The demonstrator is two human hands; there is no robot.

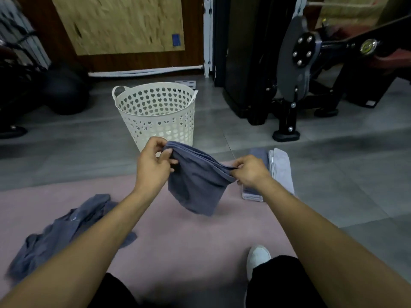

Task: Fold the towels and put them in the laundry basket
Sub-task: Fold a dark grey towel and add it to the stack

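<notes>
1. The right forearm covered part of the folded stack (280, 168); how many towels it held could not be told. A small white tag showed on one edge, its print unreadable.
2. The bottom of the basket (155, 112) interior was only partly visible through the rim and holes; contents could not be confirmed.
3. The machine (295, 63) at upper right was cut off by the frame. A round yellow badge on its arm was too blurred to read. No other legible writing appeared; a blue patch on the chipboard panel (120, 23) showed no text.
4. The left hand (153, 165) pinched one top corner of the towel (195, 181) between thumb and fingers. The right hand (251, 172) pinched the opposite corner, fingers closed tight on the edge.
5. The towel was blue-grey, soft, doubled over in layers at its top edge, and hung in the air above the pink mat (178, 236), in front of the basket and apart from it.
6. The basket was cream plastic, round, tapered, pierced with heart-shaped holes, with loop handles. It stood on grey tile.
7. A crumpled pile (60, 232) of blue-grey cloth lay on the mat at left.
8. A white shoe (258, 258) and dark trousers were partly cropped below.
</notes>
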